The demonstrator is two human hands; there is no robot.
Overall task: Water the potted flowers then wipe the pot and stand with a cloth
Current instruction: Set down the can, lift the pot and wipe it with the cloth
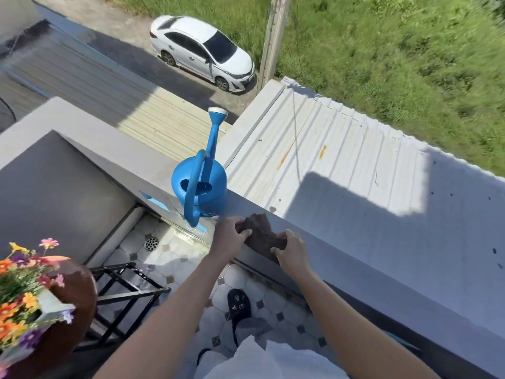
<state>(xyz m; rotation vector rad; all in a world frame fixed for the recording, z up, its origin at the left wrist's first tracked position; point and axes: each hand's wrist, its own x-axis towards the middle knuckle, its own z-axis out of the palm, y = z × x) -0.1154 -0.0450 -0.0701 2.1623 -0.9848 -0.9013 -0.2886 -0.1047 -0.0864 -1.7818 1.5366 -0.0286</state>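
Both hands are on the cloth (pixel 261 237) now: the left hand (pixel 228 236) pinches its far-left edge, fingers curled over the top, and the right hand (pixel 291 248) grips the near-right corner. The dark brown cloth lies draped over the ledge (pixel 369 258) of the balcony wall, caught between the two grips. Just left of it on that same ledge sits the blue watering can (pixel 200 187), spout aimed away over the roof, set down and untouched, so the watering looks finished and the wiping is next. Down at the near left, well apart from the hands, the brown pot (pixel 79 299) of bright flowers (pixel 19 285) rests on its black stand (pixel 131 285). To do this well, I'd say gather the cloth firmly in one hand before lifting, keep it clear of the can, and start on the pot's rim before working down to the stand's bars.
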